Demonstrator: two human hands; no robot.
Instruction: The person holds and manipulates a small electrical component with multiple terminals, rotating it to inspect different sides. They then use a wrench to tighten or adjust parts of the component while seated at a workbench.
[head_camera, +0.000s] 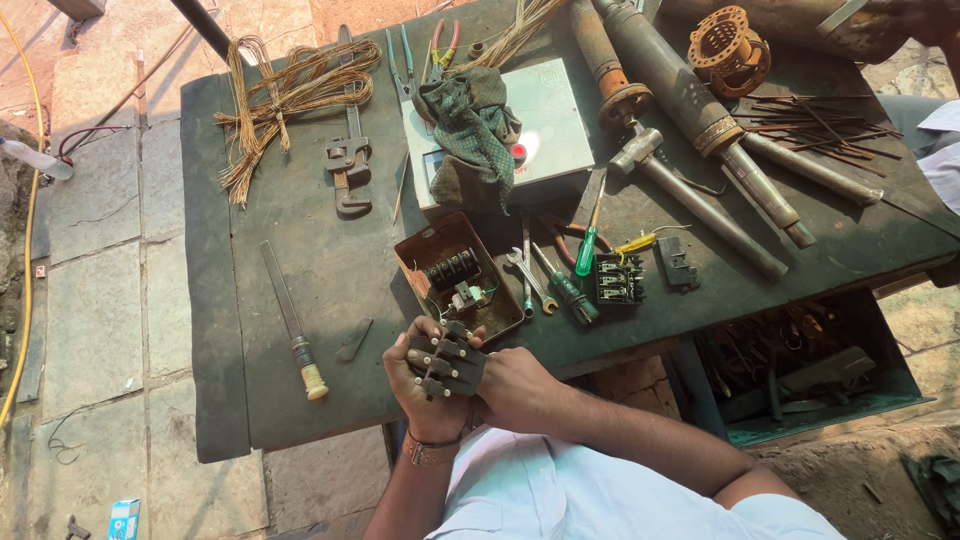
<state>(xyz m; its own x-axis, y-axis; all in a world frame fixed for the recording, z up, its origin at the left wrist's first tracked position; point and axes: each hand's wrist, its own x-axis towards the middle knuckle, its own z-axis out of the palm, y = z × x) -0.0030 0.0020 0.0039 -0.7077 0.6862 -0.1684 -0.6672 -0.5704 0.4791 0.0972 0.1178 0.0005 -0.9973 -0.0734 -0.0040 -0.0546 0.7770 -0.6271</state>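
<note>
Left hand (420, 385) cups black switch block with brass terminals (447, 365), fingers closed, steadying it; right hand (515, 388) pinches its right edge. Open rusty metal box (458, 272) just beyond.

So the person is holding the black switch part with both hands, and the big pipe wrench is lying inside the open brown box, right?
Not quite. The pipe wrench lies on the bare table, left of the brown box, not inside it. The head view shows this. The left hand and right hand do hold the black switch part.
</note>
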